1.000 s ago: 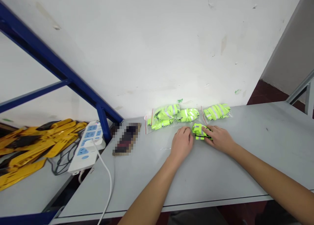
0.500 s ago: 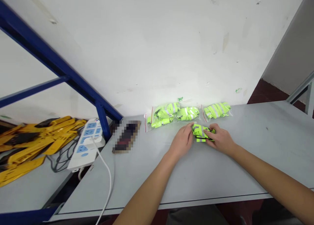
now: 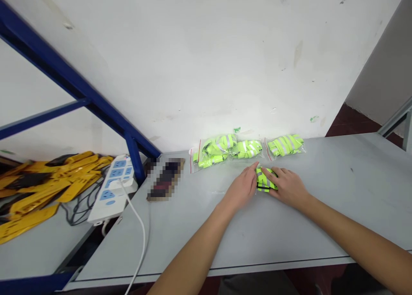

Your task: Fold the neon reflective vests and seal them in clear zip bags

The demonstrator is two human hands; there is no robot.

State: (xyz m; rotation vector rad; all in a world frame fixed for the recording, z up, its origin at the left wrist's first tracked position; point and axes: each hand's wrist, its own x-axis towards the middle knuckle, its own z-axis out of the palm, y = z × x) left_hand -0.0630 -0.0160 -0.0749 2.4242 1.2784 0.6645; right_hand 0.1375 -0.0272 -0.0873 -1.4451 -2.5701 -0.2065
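Observation:
A folded bundle of neon-yellow reflective strap with grey stripes and black edging lies on the grey table between my hands. My left hand grips its left side, fingers together and thumb near the top edge. Over its right part, my right hand curls its fingers and presses down, hiding that end. Faint clear plastic glints beside my left hand. Just behind, against the wall, lie similar straps in clear zip bags: a bagged strap to the right, and several more bagged straps overlapping to the left.
A blurred-out flat object lies on the table's left part. Past it are a white power strip with a white cable, a blue metal frame, and a heap of yellow straps. A white wall bounds the back.
The strap bundle is turned and looks more compact between my hands. My right hand has spread further over it, while my left hand has shifted slightly right.

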